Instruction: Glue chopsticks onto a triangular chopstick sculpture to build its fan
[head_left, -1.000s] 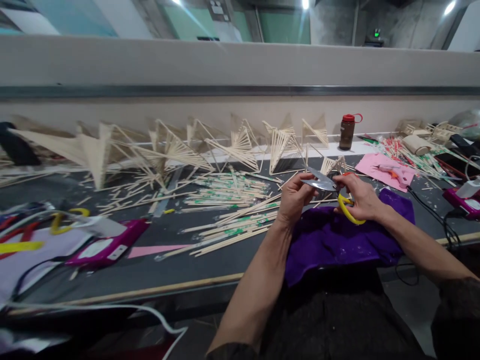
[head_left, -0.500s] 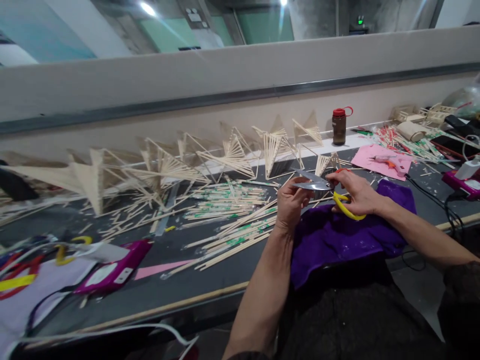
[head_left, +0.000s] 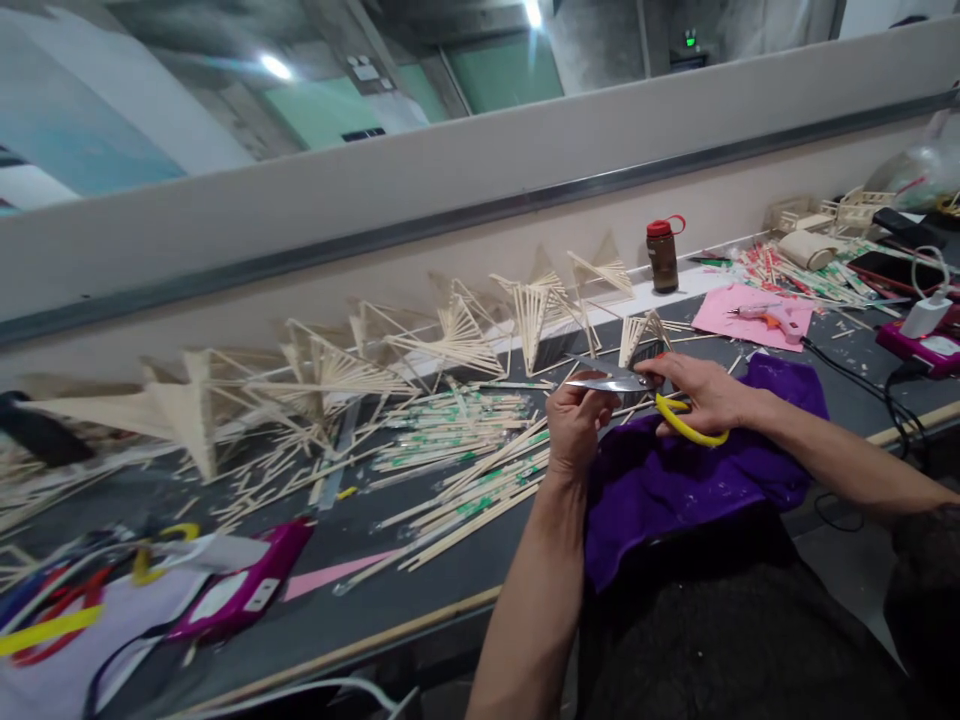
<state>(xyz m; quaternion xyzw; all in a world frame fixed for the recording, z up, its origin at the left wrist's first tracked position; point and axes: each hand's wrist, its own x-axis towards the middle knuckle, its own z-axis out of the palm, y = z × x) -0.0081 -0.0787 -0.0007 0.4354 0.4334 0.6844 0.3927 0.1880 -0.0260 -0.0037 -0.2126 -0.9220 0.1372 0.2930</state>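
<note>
My right hand [head_left: 709,395] grips a pair of scissors [head_left: 611,383] with yellow handles, its fingers around the loops. The blades point left and stand slightly apart, their tips over my left hand [head_left: 574,425]. That hand is closed, thumb against fingers, beside the blades; whatever it pinches is too small or hidden to make out. Beneath both hands a purple cloth [head_left: 690,490] lies over the table edge and my lap. Just beyond the scissors stands a small fan-shaped stick structure [head_left: 636,335]. Left of my left hand are loose wooden sticks [head_left: 480,500] and several green-marked packed sticks [head_left: 457,430].
Several stick models [head_left: 457,340] line the wall. A brown bottle [head_left: 663,262] with a red lid stands at the back. To the right, a pink glue gun [head_left: 772,318] rests on pink paper [head_left: 720,310]. Magenta power strips [head_left: 247,585] with cables lie at both sides.
The camera view has tilted, so the table and models appear slanted differently. Both hands stay together at the scissors, and the blades look slightly closer to each other.
</note>
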